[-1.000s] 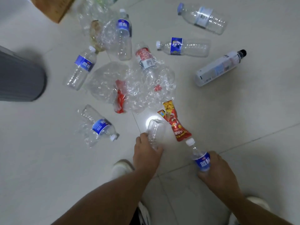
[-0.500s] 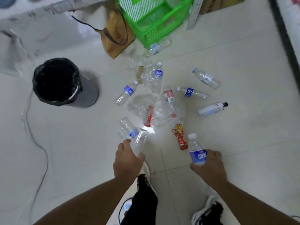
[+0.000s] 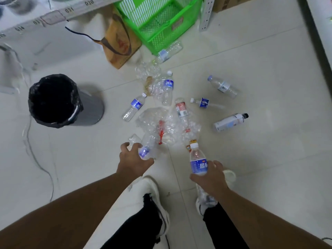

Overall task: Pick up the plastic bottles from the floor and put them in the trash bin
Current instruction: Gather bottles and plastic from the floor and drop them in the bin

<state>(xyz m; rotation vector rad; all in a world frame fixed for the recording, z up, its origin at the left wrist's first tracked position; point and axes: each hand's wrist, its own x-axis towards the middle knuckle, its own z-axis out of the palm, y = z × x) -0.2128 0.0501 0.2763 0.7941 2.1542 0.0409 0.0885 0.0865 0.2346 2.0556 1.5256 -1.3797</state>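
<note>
My left hand (image 3: pixel 133 161) grips a crushed clear bottle (image 3: pixel 148 147) above the floor. A blue-labelled bottle (image 3: pixel 197 161) with a white cap stands upright in the grip of my right hand (image 3: pixel 211 177). The grey trash bin (image 3: pixel 53 101) with a black liner stands open at the left, well apart from both hands. Several more bottles lie scattered on the tiles ahead, among them a blue-labelled one (image 3: pixel 135 106), a red-labelled one (image 3: pixel 181 109) and a white one with a black cap (image 3: pixel 230 122).
A green plastic basket (image 3: pixel 158 20) and a brown paper bag (image 3: pixel 119 40) stand at the back. A crumpled clear plastic heap (image 3: pixel 161 123) lies among the bottles. A thin cable (image 3: pixel 36 159) runs across the floor at the left. My feet in white shoes are below my hands.
I have straightened up, so the view widened to show the bin and basket. Both hands lifted their bottles off the floor.
</note>
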